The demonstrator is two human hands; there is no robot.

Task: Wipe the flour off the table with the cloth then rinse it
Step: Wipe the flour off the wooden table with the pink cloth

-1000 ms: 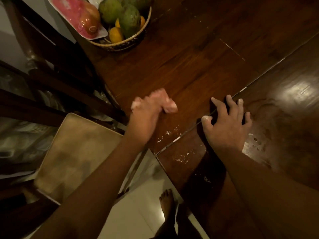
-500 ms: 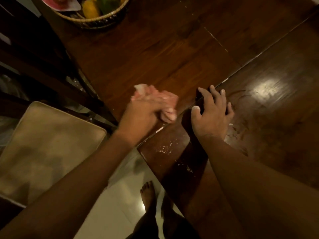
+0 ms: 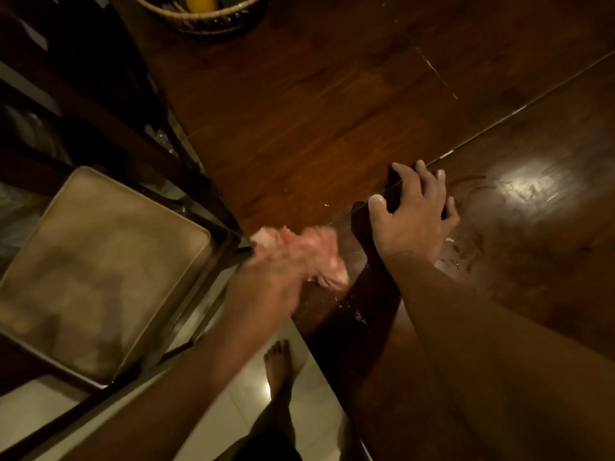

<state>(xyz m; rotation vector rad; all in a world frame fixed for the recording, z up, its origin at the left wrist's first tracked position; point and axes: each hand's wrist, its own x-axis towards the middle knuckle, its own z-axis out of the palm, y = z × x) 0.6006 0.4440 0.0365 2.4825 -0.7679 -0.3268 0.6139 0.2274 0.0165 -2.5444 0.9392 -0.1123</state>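
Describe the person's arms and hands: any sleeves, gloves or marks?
Bare throughout: no sleeves on the left arm or right arm, no gloves or watch on the left hand or right hand. White flour dusts the right fingertips. The left hand is blurred.

Your dark wooden table (image 3: 332, 111) fills the right and far side, with a woven basket (image 3: 199, 19) at its far left edge. Flour specks (image 3: 359, 316) dot the near left corner by the bunched pink cloth (image 3: 319, 257). Your right hand (image 3: 412, 221) rests spread on the top just right of it.
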